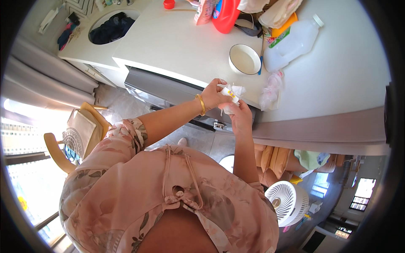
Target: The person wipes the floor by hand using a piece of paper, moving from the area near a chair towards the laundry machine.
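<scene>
My left hand (212,95), with a gold bracelet (201,105) at its wrist, grips a small white packet (230,94) with a yellow-and-red printed mark. My right hand (241,115) holds the packet's lower end from the other side. Crumpled thin white material (239,90), film or tissue, sticks out around the packet; its exact kind cannot be told. Both hands are above the front edge of the white countertop (171,47). Just beyond them stands a white bowl (233,64) with a dark rim. A crumpled clear plastic bag (271,90) lies to the right of my hands.
A translucent plastic jug (294,44) lies on its side near a blue-handled stick (261,64). Farther back are a red detergent bottle (225,19) and a red cap (169,4). Dark cloth fills the round basin (136,15). Below the counter is a grey front-loading appliance (148,83).
</scene>
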The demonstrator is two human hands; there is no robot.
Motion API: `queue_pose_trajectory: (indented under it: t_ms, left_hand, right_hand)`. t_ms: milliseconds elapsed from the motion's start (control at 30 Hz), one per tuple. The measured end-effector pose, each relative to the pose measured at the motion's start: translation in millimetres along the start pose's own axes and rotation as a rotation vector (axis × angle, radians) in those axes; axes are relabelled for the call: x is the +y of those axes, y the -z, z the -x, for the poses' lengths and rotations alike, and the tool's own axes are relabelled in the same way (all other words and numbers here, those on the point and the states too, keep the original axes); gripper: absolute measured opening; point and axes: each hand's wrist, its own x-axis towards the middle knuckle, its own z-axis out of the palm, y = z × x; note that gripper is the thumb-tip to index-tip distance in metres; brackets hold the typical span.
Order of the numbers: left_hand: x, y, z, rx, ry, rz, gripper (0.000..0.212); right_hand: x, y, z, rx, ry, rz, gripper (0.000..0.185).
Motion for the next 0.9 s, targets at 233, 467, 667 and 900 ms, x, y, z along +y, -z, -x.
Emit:
queue_pose_trajectory:
  t_ms: [233, 467, 667, 900]
  left_hand:
    - [5, 37, 16, 0.009, -0.132, 0.079, 0.069]
    - [12, 62, 38, 0.311, 0.042, 0.582, 0.056]
    - [7, 101, 22, 0.512, -0.321, 0.008, 0.039]
    - [17, 123, -4, 0.397, -0.596, -0.92, 0.058]
  right_hand:
    - [0, -32, -24, 0.105, 0.505, 0.502, 0.045]
    - [30, -82, -86, 0.063, 1.212, 1.18, 0.042]
    - [30, -83, -97, 0.103, 1.235, 1.292, 0.04]
    - [36, -82, -68, -0.006, 1.125, 1.414, 0.042]
